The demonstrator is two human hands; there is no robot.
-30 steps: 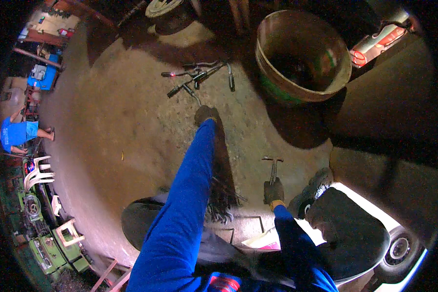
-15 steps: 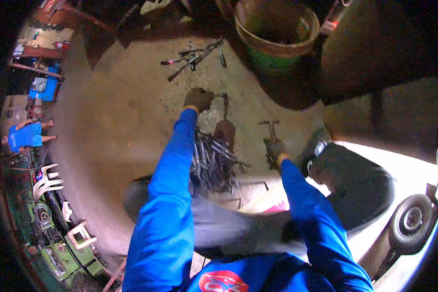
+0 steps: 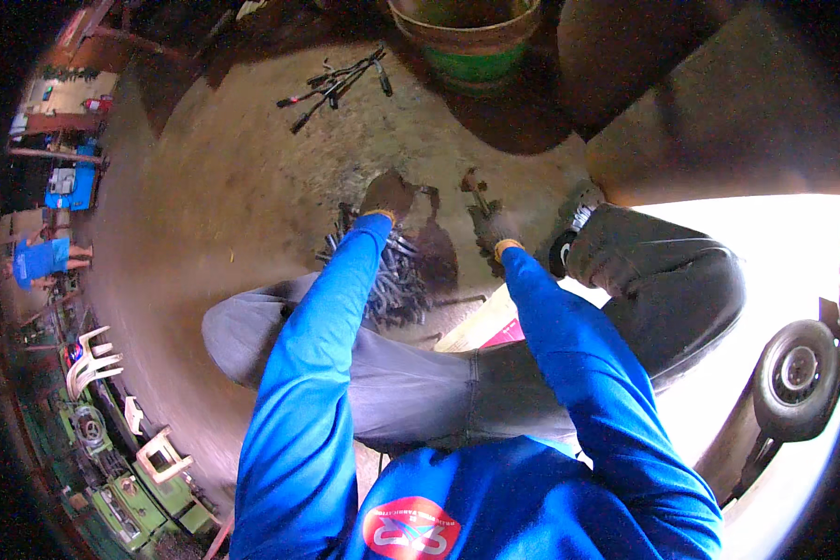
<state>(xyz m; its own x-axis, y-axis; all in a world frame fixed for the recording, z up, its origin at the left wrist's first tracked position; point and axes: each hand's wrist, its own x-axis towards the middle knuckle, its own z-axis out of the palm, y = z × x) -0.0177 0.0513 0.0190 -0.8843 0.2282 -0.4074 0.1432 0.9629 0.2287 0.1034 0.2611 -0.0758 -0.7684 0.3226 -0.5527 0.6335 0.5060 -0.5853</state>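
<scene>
My gloved left hand [image 3: 388,194] is closed around a short dark metal piece with a bent end [image 3: 428,194], held low over the floor. To its right, my gloved right hand [image 3: 497,230] grips a hammer [image 3: 479,192] by the handle, its head pointing away from me. The hammer and the metal piece are apart. Below my left hand lies a heap of dark metal pieces [image 3: 392,294], partly covered by my left forearm. Farther off, several similar long dark pieces [image 3: 338,84] lie loosely crossed on the floor.
A green bucket with a brown rim [image 3: 476,61] stands at the far side. My bent legs frame the heap, with a shoe [image 3: 569,238] at the right. A wheel [image 3: 798,369] is at right. Plastic chairs [image 3: 93,364], green machinery [image 3: 126,509] and another person [image 3: 37,261] are at left.
The view has shifted. My left hand has come nearer over the heap with the metal piece. My right hand has moved forward, and the hammer has turned in it.
</scene>
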